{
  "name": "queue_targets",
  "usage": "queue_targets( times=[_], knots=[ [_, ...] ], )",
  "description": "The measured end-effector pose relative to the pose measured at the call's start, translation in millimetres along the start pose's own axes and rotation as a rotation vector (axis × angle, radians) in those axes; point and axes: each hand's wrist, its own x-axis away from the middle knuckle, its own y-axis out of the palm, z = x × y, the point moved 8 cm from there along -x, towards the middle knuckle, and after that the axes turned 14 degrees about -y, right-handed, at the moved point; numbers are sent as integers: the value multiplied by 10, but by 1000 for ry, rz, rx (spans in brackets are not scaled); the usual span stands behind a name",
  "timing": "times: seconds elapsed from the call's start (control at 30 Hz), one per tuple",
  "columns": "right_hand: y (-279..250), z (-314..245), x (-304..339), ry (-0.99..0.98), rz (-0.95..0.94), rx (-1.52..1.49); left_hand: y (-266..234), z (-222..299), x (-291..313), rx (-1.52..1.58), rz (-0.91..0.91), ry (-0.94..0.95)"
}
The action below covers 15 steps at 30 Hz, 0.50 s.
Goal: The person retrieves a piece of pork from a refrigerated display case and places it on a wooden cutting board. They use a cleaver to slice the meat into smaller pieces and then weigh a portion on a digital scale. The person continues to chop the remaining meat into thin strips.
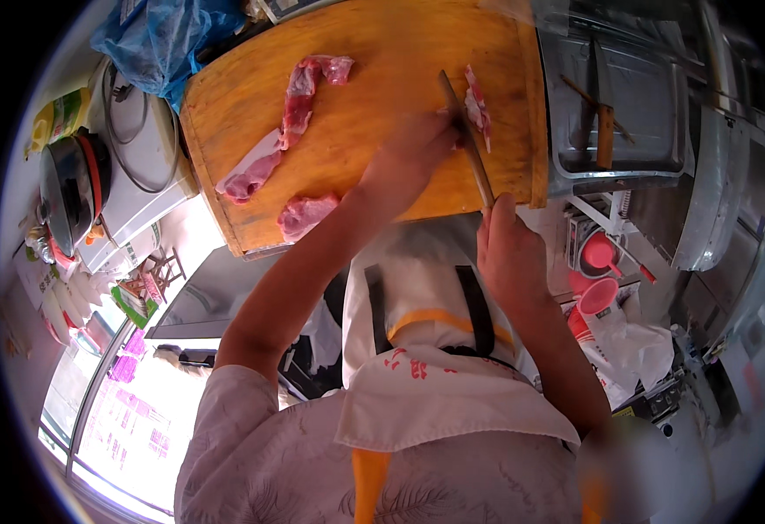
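My right hand (509, 249) is closed round the handle of a knife (477, 166), whose narrow edge shows from above as it points away over the wooden cutting board (374, 65). Close along the blade's left side is my left hand (413, 153), slightly blurred, its fingers curled down on a piece of meat that they mostly cover. Right of the blade lies a thin slice of red and white meat (478, 106). A long strip of raw meat (298, 109) stretches across the board's left part. A shorter chunk of meat (304, 216) lies near the front edge, beside my left forearm.
To the right stands a metal tray (644, 162) with another wooden-handled knife (605, 135) on it. A blue plastic bag (168, 44) touches the board's far left corner. Left of the board is a pale appliance (142, 205) with a cable. Pink plastic scoops (598, 295) sit low at right.
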Motion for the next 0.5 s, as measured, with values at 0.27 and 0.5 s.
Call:
queue_targets(
  times=[0.27, 0.5],
  knots=[
    [20, -34, -258, 7, -5, -52, 46, -58, 14, -23, -35, 23],
    [-52, 179, -934, -41, 182, -193, 20, -51, -49, 115, -81, -73]
  ],
)
